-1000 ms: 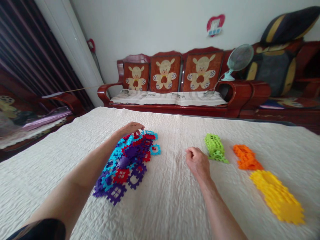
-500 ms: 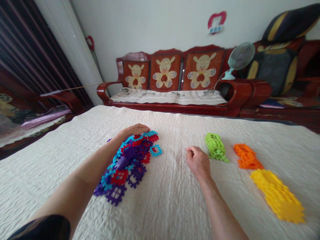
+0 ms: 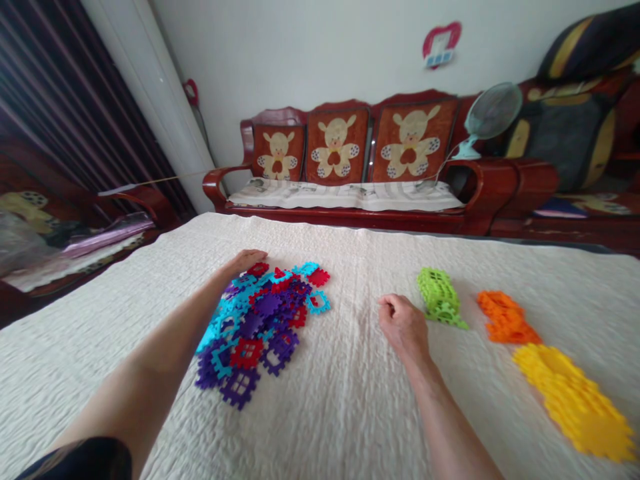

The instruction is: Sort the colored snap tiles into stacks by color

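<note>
A loose pile of purple, red and light-blue notched plastic building tiles [image 3: 267,307] lies left of centre on the cream quilted cover. My left hand [image 3: 250,259] is at the pile's far left edge, fingers stretched out, touching or just beside a red tile [image 3: 258,269]; the fingertips' underside is hidden. My right hand [image 3: 404,325] rests on the cover in a loose fist, and nothing shows in it. Just right of that fist lies a row of stacked green tiles [image 3: 440,297]. Farther right are orange tiles [image 3: 506,317] and a long yellow stack [image 3: 575,400].
The cream quilted cover [image 3: 345,413] spreads over the whole surface in front of me. Beyond its far edge stands a red wooden sofa [image 3: 340,217] with bear cushions [image 3: 338,147]. A small fan [image 3: 493,113] is by the sofa's right arm.
My left hand has drawn back leftward from the top of the pile to its far left edge, uncovering more red and light-blue tiles. My right hand keeps its loose fist beside the green tiles.
</note>
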`<control>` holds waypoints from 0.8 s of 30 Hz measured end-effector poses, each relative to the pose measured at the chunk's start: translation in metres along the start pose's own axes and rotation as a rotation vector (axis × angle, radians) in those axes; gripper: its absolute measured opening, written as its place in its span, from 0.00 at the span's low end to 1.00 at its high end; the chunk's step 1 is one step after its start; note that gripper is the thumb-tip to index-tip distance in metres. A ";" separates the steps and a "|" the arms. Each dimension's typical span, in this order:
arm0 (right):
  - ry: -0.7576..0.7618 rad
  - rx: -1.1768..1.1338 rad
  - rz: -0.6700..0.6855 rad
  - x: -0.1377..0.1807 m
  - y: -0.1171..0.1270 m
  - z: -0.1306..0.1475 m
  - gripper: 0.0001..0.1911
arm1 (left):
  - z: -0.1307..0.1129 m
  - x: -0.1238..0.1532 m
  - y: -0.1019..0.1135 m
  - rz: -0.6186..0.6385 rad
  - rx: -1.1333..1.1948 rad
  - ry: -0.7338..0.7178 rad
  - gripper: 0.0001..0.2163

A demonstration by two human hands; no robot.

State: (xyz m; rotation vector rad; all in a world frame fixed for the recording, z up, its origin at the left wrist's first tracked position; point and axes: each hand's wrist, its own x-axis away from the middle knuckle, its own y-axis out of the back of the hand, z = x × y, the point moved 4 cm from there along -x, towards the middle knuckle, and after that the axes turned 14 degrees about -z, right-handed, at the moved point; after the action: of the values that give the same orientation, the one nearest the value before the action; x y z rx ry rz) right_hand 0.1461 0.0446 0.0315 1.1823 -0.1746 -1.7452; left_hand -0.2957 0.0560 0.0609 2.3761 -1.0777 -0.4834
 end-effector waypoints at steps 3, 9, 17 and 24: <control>-0.004 0.003 0.000 0.000 0.000 0.000 0.12 | 0.007 0.012 0.001 0.072 0.136 0.040 0.17; 0.004 -0.007 -0.021 0.000 0.001 0.000 0.12 | 0.014 0.018 0.016 0.125 0.324 0.055 0.21; 0.040 -0.004 -0.023 -0.001 0.000 -0.002 0.12 | 0.039 0.051 0.088 -0.107 0.094 0.010 0.26; 0.086 0.000 -0.035 -0.001 -0.002 -0.003 0.14 | 0.071 0.089 0.083 -0.142 0.056 -0.035 0.27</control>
State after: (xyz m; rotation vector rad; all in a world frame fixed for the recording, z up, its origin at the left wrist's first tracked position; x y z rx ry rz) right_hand 0.1475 0.0472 0.0294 1.2642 -0.1029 -1.7211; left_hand -0.3251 -0.0800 0.0386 2.5136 -0.9528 -0.5531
